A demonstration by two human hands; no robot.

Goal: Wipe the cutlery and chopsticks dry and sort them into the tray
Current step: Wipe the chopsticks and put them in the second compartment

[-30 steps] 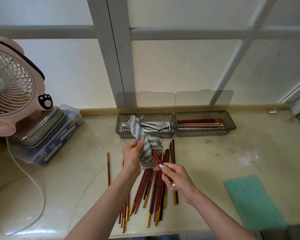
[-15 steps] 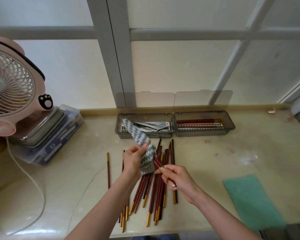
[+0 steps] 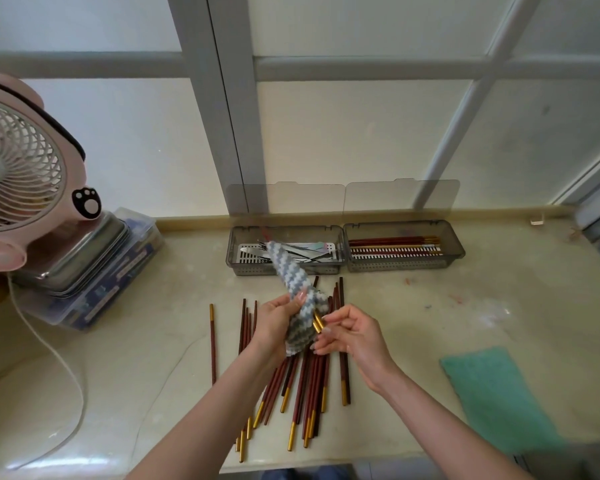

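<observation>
My left hand (image 3: 277, 320) grips a grey-and-white knitted cloth (image 3: 298, 299) wrapped around a pair of chopsticks. Only their gold ends (image 3: 317, 323) stick out of the cloth, pinched by the fingertips of my right hand (image 3: 352, 336). Under my hands a pile of red-brown chopsticks with gold ends (image 3: 305, 386) lies fanned on the counter. One single chopstick (image 3: 212, 344) lies apart to the left. At the back stands a grey two-part tray: its left compartment (image 3: 236, 251) holds metal cutlery, its right compartment (image 3: 458, 247) holds several chopsticks.
A pink table fan (image 3: 21, 174) stands at the left on a stack of a metal tin and plastic box (image 3: 94, 271), its white cord (image 3: 49, 348) looping over the counter. A green cloth (image 3: 492, 393) lies at the right front. The counter's front edge runs just below the chopstick pile.
The chopsticks have slid deeper into the cloth: earlier a red length showed beside it, now only the gold ends do. My right hand's fingers have shifted onto those ends.
</observation>
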